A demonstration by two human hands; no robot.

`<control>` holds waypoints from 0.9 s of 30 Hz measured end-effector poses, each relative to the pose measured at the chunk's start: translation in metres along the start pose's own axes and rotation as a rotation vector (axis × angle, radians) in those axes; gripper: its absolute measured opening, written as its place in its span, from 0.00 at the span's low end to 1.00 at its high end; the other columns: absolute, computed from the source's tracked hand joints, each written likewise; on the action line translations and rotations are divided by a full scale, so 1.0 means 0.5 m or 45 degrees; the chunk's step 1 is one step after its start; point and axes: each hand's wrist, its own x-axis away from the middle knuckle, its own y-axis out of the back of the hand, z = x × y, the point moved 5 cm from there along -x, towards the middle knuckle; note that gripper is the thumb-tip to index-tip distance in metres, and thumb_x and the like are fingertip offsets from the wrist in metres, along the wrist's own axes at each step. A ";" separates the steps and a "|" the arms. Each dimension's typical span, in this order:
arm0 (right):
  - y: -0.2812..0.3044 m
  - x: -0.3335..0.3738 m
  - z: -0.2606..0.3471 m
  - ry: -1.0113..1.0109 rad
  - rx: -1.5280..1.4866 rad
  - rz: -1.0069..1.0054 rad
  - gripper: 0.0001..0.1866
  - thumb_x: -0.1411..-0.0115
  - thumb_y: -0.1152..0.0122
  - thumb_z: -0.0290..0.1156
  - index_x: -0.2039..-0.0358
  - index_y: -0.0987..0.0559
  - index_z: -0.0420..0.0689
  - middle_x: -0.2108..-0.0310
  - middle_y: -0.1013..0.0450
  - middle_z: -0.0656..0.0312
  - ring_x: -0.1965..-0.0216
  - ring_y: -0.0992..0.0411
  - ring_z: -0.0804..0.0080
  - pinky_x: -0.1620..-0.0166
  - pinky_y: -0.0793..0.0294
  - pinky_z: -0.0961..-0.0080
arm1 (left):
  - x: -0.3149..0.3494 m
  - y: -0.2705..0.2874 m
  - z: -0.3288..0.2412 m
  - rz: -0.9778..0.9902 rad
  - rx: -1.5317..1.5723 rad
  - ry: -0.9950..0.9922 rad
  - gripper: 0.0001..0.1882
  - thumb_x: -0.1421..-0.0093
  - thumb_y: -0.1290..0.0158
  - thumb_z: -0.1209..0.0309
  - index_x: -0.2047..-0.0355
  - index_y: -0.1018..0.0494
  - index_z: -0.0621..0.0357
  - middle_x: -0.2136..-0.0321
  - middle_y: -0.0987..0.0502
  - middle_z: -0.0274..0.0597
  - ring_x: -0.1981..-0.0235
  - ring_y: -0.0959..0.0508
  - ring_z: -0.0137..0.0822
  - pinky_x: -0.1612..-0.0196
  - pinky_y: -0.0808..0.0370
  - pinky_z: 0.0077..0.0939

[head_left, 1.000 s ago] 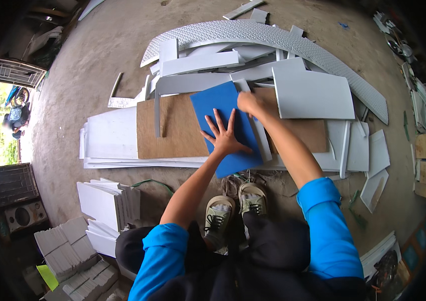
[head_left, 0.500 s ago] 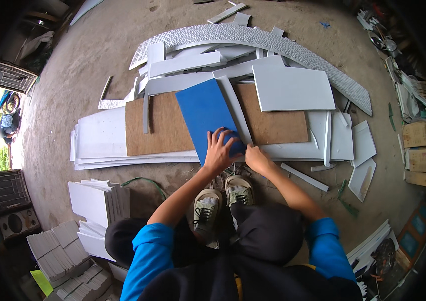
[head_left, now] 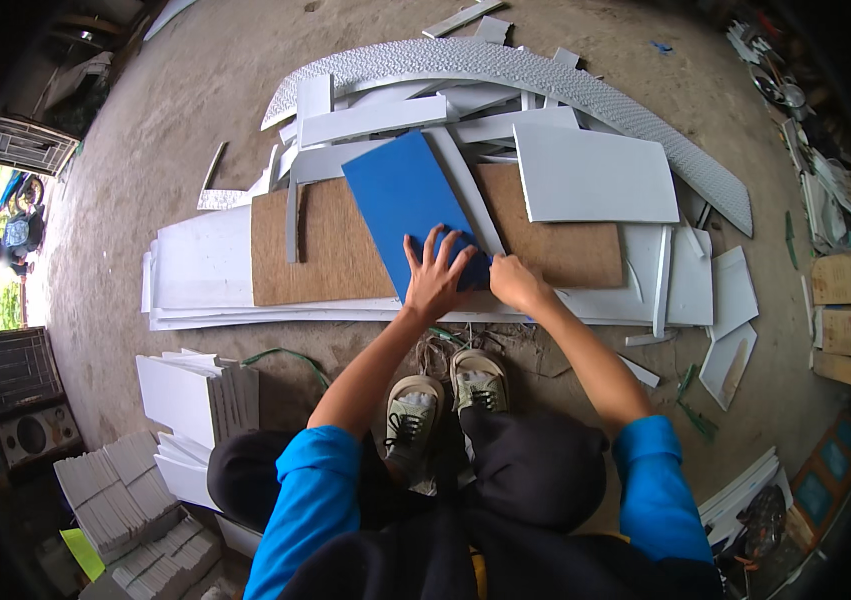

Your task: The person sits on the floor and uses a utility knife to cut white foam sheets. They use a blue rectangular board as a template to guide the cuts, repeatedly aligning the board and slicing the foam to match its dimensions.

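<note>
A blue rectangular panel [head_left: 403,195] lies tilted on a brown board [head_left: 317,250], which rests on a pile of white sheets. My left hand [head_left: 435,272] presses flat on the panel's near end with its fingers spread. My right hand [head_left: 515,282] is curled into a fist at the panel's near right corner, touching its edge. Whether the fist holds anything is hidden. I am crouched, and my two shoes [head_left: 445,395] are just below the sheets.
White panels and strips [head_left: 593,172] are heaped behind the board, with a long curved embossed strip [head_left: 565,75] at the far edge. Stacks of cut white pieces [head_left: 195,395] stand at my left. Cardboard boxes [head_left: 840,300] line the right side. The floor is bare concrete [head_left: 175,120].
My right hand has come from the panel's far end down along its right edge to the near corner. My left hand has slid to the panel's near end.
</note>
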 end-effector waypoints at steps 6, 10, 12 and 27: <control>0.014 -0.045 -0.002 -0.219 -0.163 0.194 0.12 0.48 0.60 0.25 0.67 0.32 0.31 0.74 0.29 0.40 0.69 0.27 0.48 0.68 0.27 0.58 | -0.026 -0.004 0.022 -0.012 -0.075 -0.035 0.32 0.59 0.43 0.51 0.53 0.38 0.41 0.48 0.44 0.40 0.43 0.50 0.47 0.50 0.56 0.69; -0.029 -0.022 -0.010 -0.222 -0.069 0.067 0.11 0.48 0.57 0.25 0.66 0.33 0.33 0.73 0.28 0.42 0.68 0.27 0.50 0.67 0.26 0.61 | -0.024 -0.002 0.025 -0.055 -0.003 -0.009 0.33 0.60 0.42 0.52 0.52 0.39 0.40 0.49 0.44 0.41 0.43 0.50 0.48 0.50 0.56 0.68; -0.041 -0.012 -0.011 -0.223 -0.089 0.067 0.10 0.46 0.58 0.27 0.66 0.34 0.33 0.75 0.28 0.41 0.70 0.27 0.48 0.68 0.27 0.58 | -0.022 -0.008 0.025 -0.039 -0.012 -0.002 0.35 0.63 0.40 0.54 0.53 0.39 0.40 0.49 0.43 0.41 0.43 0.49 0.48 0.50 0.57 0.70; -0.075 0.086 -0.021 -0.210 -0.094 -0.071 0.09 0.43 0.58 0.31 0.69 0.36 0.38 0.82 0.29 0.45 0.76 0.27 0.48 0.73 0.28 0.58 | -0.032 -0.011 0.022 -0.086 -0.067 0.013 0.32 0.59 0.43 0.53 0.53 0.38 0.41 0.49 0.43 0.41 0.44 0.48 0.47 0.50 0.57 0.68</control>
